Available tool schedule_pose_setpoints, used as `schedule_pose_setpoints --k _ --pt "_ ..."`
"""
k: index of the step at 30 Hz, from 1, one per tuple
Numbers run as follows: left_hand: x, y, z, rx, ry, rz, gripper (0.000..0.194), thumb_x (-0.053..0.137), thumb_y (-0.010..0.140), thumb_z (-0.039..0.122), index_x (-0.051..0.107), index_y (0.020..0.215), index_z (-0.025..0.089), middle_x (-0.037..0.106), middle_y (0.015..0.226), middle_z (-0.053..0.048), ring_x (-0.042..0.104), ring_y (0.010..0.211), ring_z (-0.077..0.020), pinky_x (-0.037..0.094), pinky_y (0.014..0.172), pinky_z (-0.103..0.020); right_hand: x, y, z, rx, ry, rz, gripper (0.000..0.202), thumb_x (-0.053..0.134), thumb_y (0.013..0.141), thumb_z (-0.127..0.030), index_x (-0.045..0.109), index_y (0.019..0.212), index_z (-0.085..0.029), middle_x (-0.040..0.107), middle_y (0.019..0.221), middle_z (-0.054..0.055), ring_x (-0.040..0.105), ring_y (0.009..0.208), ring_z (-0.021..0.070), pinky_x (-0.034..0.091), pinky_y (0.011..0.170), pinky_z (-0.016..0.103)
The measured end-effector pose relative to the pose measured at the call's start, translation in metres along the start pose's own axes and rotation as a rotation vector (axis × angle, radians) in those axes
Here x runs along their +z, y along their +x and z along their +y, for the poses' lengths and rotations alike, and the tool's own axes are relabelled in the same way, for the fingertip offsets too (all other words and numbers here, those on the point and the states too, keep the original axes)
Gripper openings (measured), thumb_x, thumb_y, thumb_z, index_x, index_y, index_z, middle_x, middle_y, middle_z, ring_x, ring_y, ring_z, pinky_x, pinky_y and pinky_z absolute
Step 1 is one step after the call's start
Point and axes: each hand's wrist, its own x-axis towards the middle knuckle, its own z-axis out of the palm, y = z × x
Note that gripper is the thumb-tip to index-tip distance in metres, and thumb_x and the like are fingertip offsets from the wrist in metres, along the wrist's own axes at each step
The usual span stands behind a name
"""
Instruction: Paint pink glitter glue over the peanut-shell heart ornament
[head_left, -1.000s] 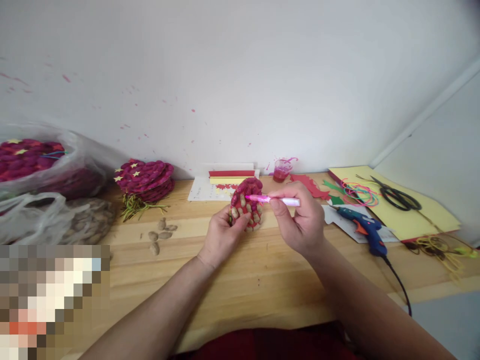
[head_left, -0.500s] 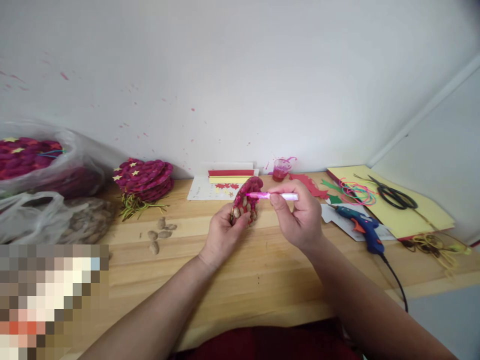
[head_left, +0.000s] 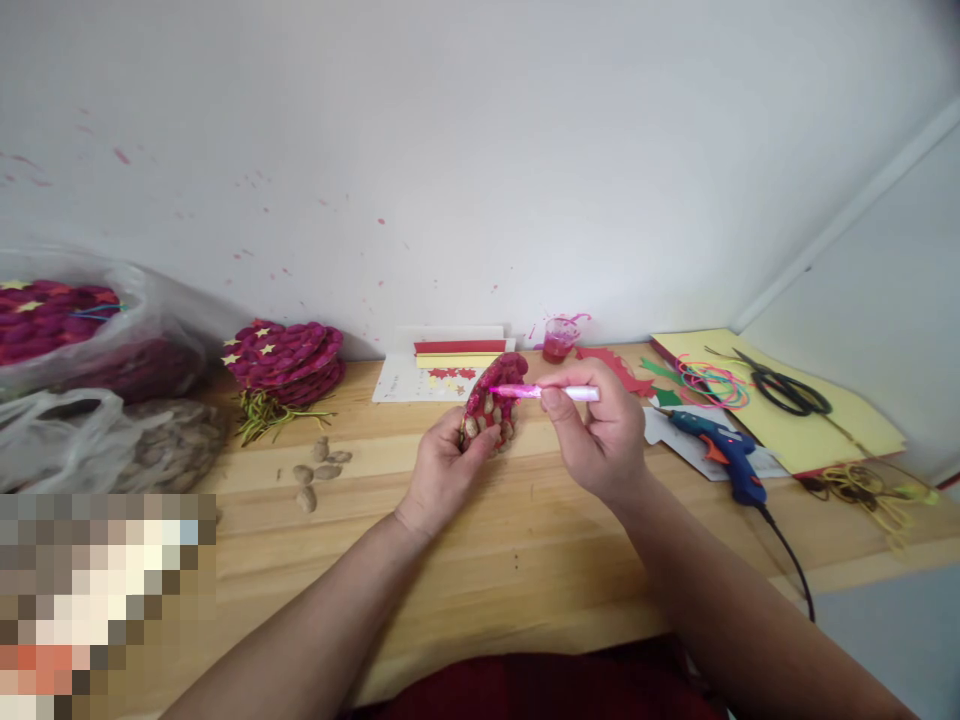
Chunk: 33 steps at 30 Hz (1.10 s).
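Note:
My left hand (head_left: 444,468) grips a round disc covered in peanuts (head_left: 504,400), tilted up above the table. Its upper part is painted magenta, while the lower peanuts stay bare tan. Pinched in my right hand (head_left: 596,440) is a paintbrush (head_left: 577,393) with a white handle and a magenta-stained front. The brush tip touches the peanuts on the disc's upper left. Behind the disc lies a white sheet (head_left: 390,385) with red and yellow paper stars. A small clear cup of magenta paint (head_left: 557,343) stands beyond my right hand.
At left are a stack of magenta peanut discs (head_left: 285,362), loose peanuts (head_left: 304,475) and plastic bags (head_left: 165,340). At right lie a blue glue gun (head_left: 724,450) with its cord, black scissors (head_left: 791,392) on yellow paper (head_left: 847,420), and tangled yellow string (head_left: 862,495).
The brush tip has shifted slightly left on the disc. The head view has moved a little; both hands keep their holds.

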Motion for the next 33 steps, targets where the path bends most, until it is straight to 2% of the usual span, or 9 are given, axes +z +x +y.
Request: schedule_pose_setpoints --k 9,15,21,24,26,29,31,33 --pt "0.001 0.001 0.003 -0.023 -0.058 0.004 0.026 0.076 0.086 0.041 0.067 0.084 0.017 0.066 0.077 -0.002 0.057 0.071 -0.0162 0.047 0.071 -0.03 -0.003 0.003 0.002 0.027 -0.003 0.023 0.005 0.063 0.099 -0.026 0.067 0.099 -0.022 0.074 0.092 0.005 0.068 0.085 0.0202 0.05 0.078 0.039" --pt "0.001 0.0 0.005 -0.023 -0.093 -0.017 0.027 0.078 0.085 0.042 0.069 0.083 0.017 0.066 0.075 -0.001 0.057 0.069 -0.0152 0.048 0.07 -0.029 -0.003 0.002 0.003 0.035 0.068 -0.018 0.006 0.063 0.099 -0.026 0.068 0.101 -0.022 0.073 0.092 0.005 0.067 0.084 0.0194 0.051 0.077 0.037" --pt "0.002 0.001 0.01 -0.044 -0.173 -0.039 0.03 0.081 0.082 0.044 0.075 0.093 0.016 0.075 0.089 -0.005 0.064 0.077 -0.0169 0.053 0.08 -0.031 -0.001 0.002 0.005 0.067 0.075 0.013 0.008 0.063 0.1 -0.029 0.068 0.1 -0.022 0.072 0.092 0.005 0.067 0.084 0.0195 0.051 0.076 0.038" --pt "0.002 0.001 0.012 -0.066 -0.207 -0.037 0.034 0.084 0.08 0.046 0.075 0.094 0.016 0.076 0.088 -0.005 0.064 0.076 -0.017 0.053 0.077 -0.03 0.0 0.002 0.004 0.06 0.094 0.004 0.008 0.062 0.1 -0.028 0.067 0.1 -0.022 0.072 0.091 0.004 0.067 0.083 0.019 0.052 0.078 0.038" --pt "0.002 0.001 0.014 -0.083 -0.229 -0.028 0.034 0.085 0.079 0.047 0.074 0.09 0.017 0.073 0.078 -0.003 0.063 0.072 -0.0165 0.053 0.074 -0.03 0.0 0.001 0.003 0.054 0.08 -0.004 0.007 0.063 0.1 -0.027 0.067 0.1 -0.022 0.072 0.09 0.004 0.066 0.082 0.0185 0.052 0.078 0.038" --pt "0.002 0.001 0.017 -0.119 -0.269 -0.012 0.034 0.087 0.076 0.048 0.069 0.077 0.02 0.057 0.057 0.004 0.059 0.064 -0.0153 0.051 0.067 -0.028 0.0 0.001 0.003 0.034 0.062 0.0 0.006 0.063 0.099 -0.025 0.068 0.101 -0.022 0.072 0.09 0.004 0.065 0.08 0.0179 0.052 0.078 0.037" --pt "0.003 0.001 0.018 -0.146 -0.31 -0.013 0.036 0.089 0.073 0.048 0.066 0.074 0.02 0.049 0.052 0.006 0.057 0.061 -0.0146 0.05 0.064 -0.027 0.001 0.001 0.004 0.031 0.084 0.011 0.006 0.063 0.1 -0.026 0.068 0.102 -0.022 0.071 0.089 0.003 0.064 0.078 0.0174 0.052 0.076 0.036" --pt "0.004 0.001 0.018 -0.173 -0.351 -0.018 0.037 0.09 0.071 0.048 0.067 0.075 0.02 0.051 0.053 0.006 0.054 0.058 -0.0132 0.048 0.061 -0.026 0.001 0.001 0.005 0.043 0.113 0.003 0.008 0.062 0.1 -0.027 0.068 0.101 -0.022 0.07 0.086 0.002 0.063 0.076 0.0168 0.051 0.072 0.034"
